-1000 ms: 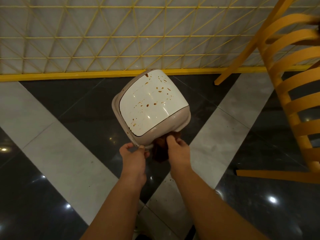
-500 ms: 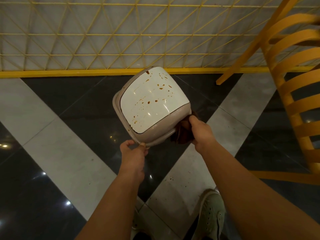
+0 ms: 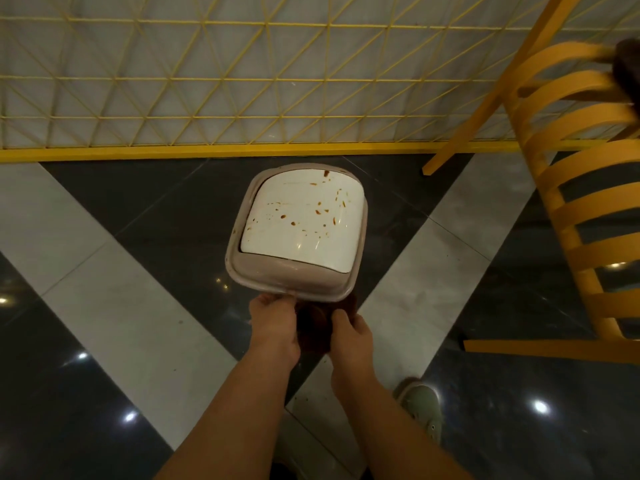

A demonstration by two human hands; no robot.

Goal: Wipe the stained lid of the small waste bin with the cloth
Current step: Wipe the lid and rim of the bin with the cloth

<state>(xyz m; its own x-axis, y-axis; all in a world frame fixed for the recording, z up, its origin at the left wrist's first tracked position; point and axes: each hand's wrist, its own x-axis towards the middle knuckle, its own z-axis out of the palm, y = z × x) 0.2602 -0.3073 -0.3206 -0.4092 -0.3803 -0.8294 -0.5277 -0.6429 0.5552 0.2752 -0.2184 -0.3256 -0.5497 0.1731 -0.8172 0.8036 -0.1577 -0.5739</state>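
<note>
The small waste bin's white lid (image 3: 304,223) is speckled with brown stains and sits in a beige rim (image 3: 266,277). The bin is held above the floor, lid facing me. My left hand (image 3: 275,323) grips the near edge of the rim. My right hand (image 3: 351,336) sits just below the rim, fingers closed on a dark brown cloth (image 3: 313,329) bunched between the two hands. The cloth is under the bin's near edge and does not touch the lid's white surface.
A yellow slatted chair (image 3: 585,209) stands close on the right, its leg (image 3: 550,349) low along the floor. A yellow wire-grid fence (image 3: 207,109) with a yellow base bar runs behind the bin. My shoe (image 3: 422,407) rests on the dark and grey tiled floor.
The bin has turned so its lid squares up to me. My right hand with the cloth has come back from the bin's right side to beneath its near edge, beside the left hand.
</note>
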